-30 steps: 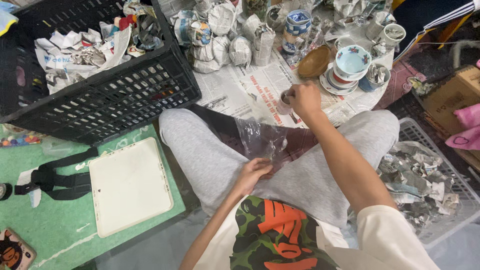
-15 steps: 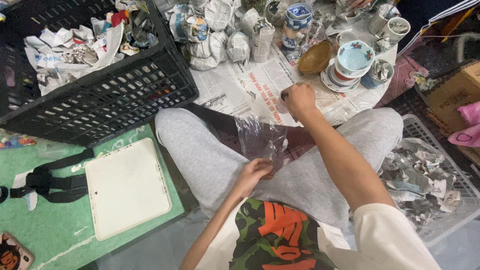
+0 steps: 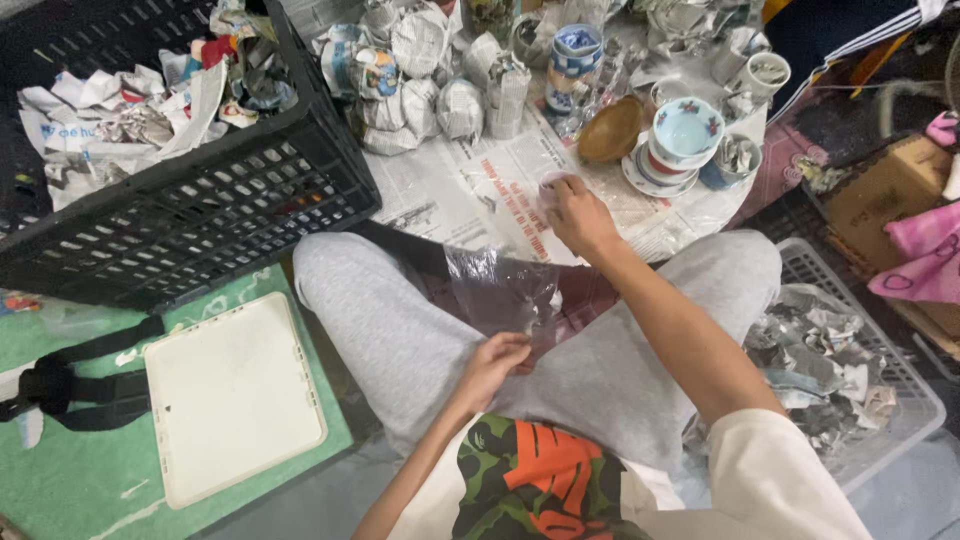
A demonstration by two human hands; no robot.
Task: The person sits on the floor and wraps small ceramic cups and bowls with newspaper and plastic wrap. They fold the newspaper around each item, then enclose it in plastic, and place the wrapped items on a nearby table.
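A person is sitting cross-legged on the floor in grey trousers, seen from a camera on their own head looking down. The right hand [image 3: 575, 212] is reaching forward toward twelve o'clock, its fingers curled closed around a small pale round object [image 3: 551, 186] that is mostly hidden, so what it is cannot be told. That hand is hovering over a sheet of newspaper [image 3: 470, 190] spread on the floor just past the knees. The left hand [image 3: 492, 362] is resting in the lap near six o'clock, its fingertips pinching the near edge of a clear plastic bag [image 3: 500, 290]. The bag is lying crumpled across the lap between the two hands, which are well apart.

Beyond the right hand, at one o'clock, a brown wooden bowl [image 3: 610, 130] is sitting just beside a stack of painted cups and saucers [image 3: 683, 140]. At twelve o'clock, several newspaper-wrapped bundles [image 3: 430, 80] are clustered together on the newspaper. At ten o'clock, a black plastic crate [image 3: 200, 215] is holding crumpled paper. At eight o'clock, a white rectangular tray [image 3: 232, 395] is lying flat on a green mat [image 3: 70, 470], with a black strap [image 3: 70, 385] beside it. At three o'clock, a pale plastic basket [image 3: 900, 375] is holding more crumpled paper, touching the person's right knee.
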